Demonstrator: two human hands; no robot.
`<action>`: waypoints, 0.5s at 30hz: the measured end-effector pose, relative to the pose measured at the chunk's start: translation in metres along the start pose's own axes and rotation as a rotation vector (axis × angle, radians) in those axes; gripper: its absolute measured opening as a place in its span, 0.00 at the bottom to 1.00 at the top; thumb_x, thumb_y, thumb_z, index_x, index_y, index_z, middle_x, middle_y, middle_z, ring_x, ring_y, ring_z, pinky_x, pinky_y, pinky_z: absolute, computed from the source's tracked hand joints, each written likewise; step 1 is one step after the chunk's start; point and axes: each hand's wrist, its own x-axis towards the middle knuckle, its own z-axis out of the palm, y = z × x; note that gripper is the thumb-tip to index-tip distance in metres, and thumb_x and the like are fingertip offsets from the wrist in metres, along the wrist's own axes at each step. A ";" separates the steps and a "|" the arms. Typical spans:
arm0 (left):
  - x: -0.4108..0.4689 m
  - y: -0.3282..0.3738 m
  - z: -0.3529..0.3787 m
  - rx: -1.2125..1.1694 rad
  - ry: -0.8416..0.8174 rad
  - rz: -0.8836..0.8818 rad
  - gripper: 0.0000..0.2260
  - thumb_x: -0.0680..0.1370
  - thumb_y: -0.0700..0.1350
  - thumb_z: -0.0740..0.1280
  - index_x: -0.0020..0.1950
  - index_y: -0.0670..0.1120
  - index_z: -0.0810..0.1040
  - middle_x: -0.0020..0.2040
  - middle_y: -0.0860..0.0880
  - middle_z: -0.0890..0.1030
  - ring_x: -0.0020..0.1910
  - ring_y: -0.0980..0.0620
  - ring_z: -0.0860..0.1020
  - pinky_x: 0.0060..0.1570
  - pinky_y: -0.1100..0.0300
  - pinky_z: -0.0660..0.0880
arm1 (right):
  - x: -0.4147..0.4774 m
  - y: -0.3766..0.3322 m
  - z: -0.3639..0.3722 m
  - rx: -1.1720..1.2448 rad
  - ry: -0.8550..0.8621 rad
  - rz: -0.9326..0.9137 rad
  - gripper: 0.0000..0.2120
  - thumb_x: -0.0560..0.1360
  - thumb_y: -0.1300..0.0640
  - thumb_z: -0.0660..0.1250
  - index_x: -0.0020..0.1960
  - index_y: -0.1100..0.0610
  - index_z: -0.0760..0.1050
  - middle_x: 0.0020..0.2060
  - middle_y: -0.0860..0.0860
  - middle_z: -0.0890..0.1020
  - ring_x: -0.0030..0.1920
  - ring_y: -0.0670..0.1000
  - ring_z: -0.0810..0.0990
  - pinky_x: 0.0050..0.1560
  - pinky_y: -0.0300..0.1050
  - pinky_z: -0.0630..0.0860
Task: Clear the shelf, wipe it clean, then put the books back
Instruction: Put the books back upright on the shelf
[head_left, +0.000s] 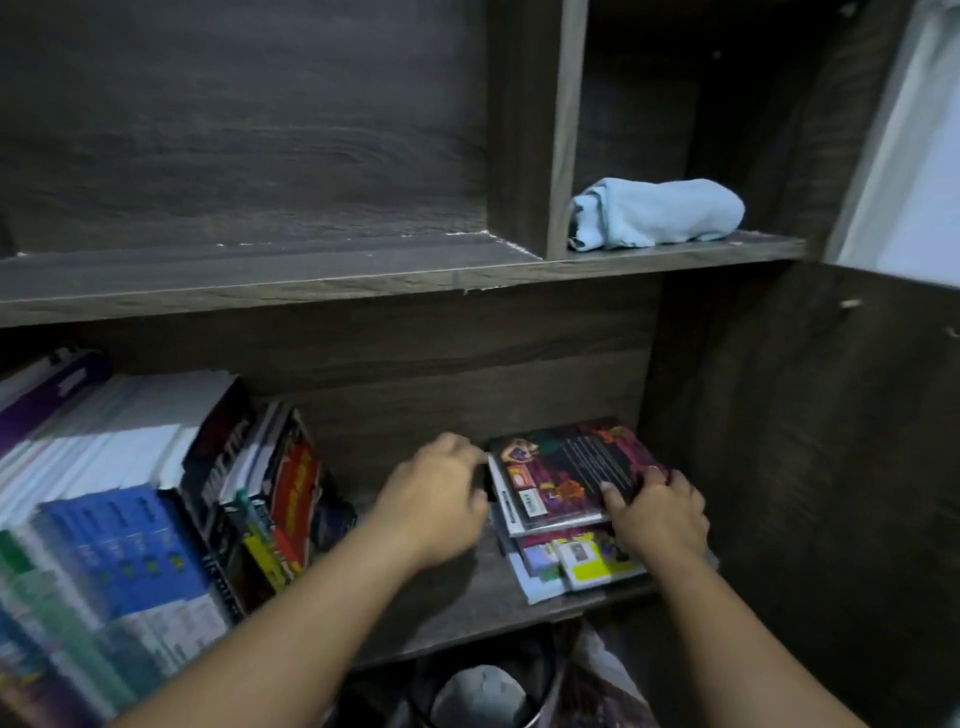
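— Hands first: how many, and what are they doing?

— 2, both reaching into the lower right of the unit. The right hand (662, 517) pinches the top book (566, 467) at its near right corner, with the thumb (610, 491) on the cover and the fingers curled over the edge. The left hand (436, 501) sits at that book's left edge with its fingers bent toward it. I cannot tell whether it grips or only touches.

— Now biggest to smallest.

— 1 dark wood shelf unit (753, 415), with 2 boards in view. 1 upright divider (563, 130) splits the upper shelf (311, 270) into 2 compartments. The lower shelf (467, 608) carries 1 row of books (130, 519) on the left, leaning and too blurred to count. That row is well apart from 1 flat stack (576, 564) at the right end.

— How many in the stack?

— At least 3 covers show. The top book, dark with pink and purple print, lies skewed on the others.

— Smallest?

— 1 pale blue cloth (660, 210), bunched up, in the right compartment of the upper shelf, just beside the divider.
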 end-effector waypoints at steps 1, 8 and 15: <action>0.004 0.011 0.015 -0.044 -0.058 0.021 0.21 0.76 0.49 0.63 0.69 0.49 0.71 0.68 0.49 0.69 0.68 0.48 0.69 0.67 0.55 0.66 | 0.002 0.004 -0.002 0.066 -0.029 0.031 0.34 0.75 0.36 0.62 0.73 0.56 0.64 0.73 0.59 0.62 0.71 0.61 0.62 0.68 0.55 0.64; 0.018 0.039 0.084 -0.090 -0.394 -0.145 0.31 0.80 0.50 0.61 0.79 0.50 0.50 0.80 0.44 0.44 0.76 0.41 0.58 0.73 0.53 0.59 | 0.006 0.001 -0.010 0.437 -0.057 0.158 0.38 0.70 0.44 0.74 0.74 0.54 0.63 0.66 0.59 0.65 0.65 0.61 0.70 0.64 0.58 0.67; 0.011 0.030 0.101 -0.269 -0.304 -0.151 0.33 0.81 0.48 0.62 0.80 0.54 0.45 0.79 0.47 0.41 0.77 0.46 0.56 0.73 0.58 0.59 | 0.006 -0.011 -0.020 0.880 0.162 0.265 0.43 0.66 0.59 0.79 0.75 0.51 0.60 0.67 0.58 0.70 0.64 0.59 0.73 0.60 0.51 0.71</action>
